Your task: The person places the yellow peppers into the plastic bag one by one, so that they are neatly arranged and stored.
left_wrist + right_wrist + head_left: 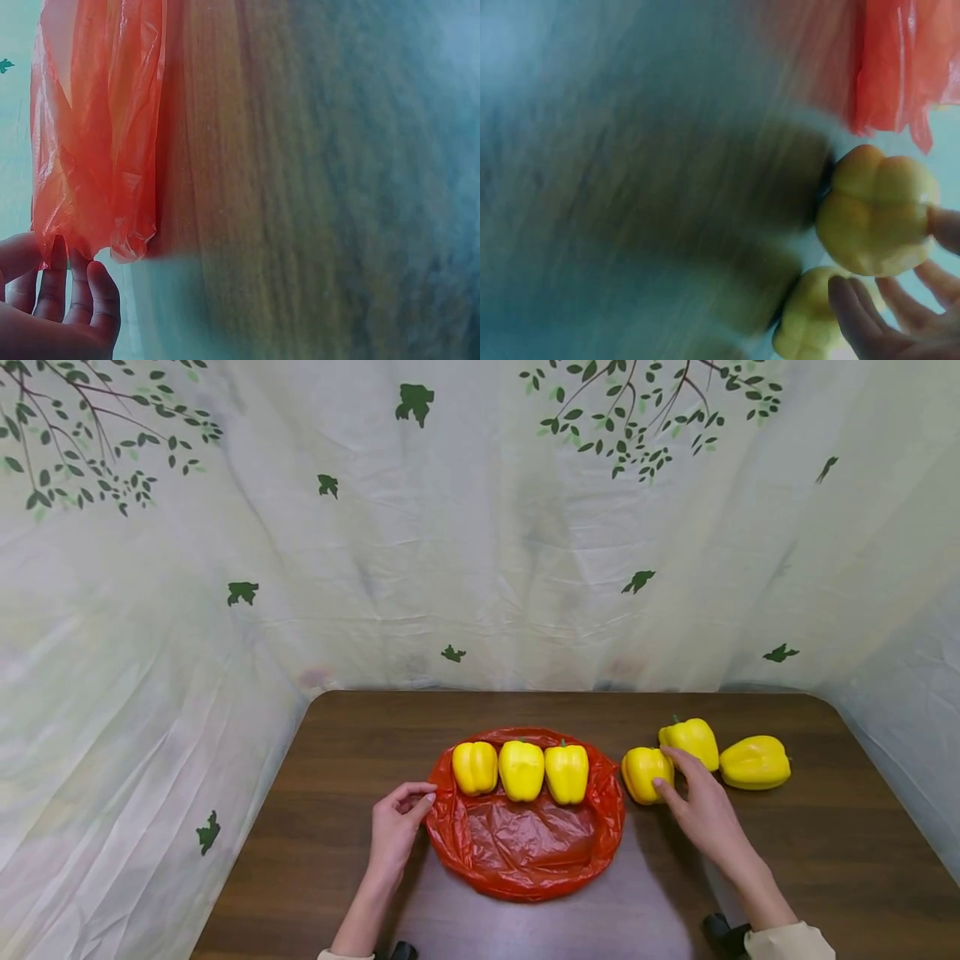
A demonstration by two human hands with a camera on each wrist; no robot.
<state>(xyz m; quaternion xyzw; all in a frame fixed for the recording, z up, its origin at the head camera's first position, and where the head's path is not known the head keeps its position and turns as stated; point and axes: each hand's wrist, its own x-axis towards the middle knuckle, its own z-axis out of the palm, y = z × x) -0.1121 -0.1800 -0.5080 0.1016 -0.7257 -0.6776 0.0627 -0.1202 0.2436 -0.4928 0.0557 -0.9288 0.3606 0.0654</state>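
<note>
On the left, the person's left hand [393, 831] pinches the rim of a red plastic bag [525, 889], whose mouth is spread wide. Three yellow bell peppers [522, 771] stand in a row along the bag's far inner side. Just right of the bag, the right hand [705, 810] holds another yellow bell pepper [641, 774] from its right side, thumb at the front and fingers toward the back. In the right wrist view this pepper [874, 206] shows its lobed end. The left wrist view shows fingertips at the crinkled bag edge [97, 150].
Two more yellow bell peppers lie farther right: one behind the right hand [693, 742], another on its side [753, 762]. The brown wooden table [337, 743] ends at a pale curtain [487, 543] printed with leaves.
</note>
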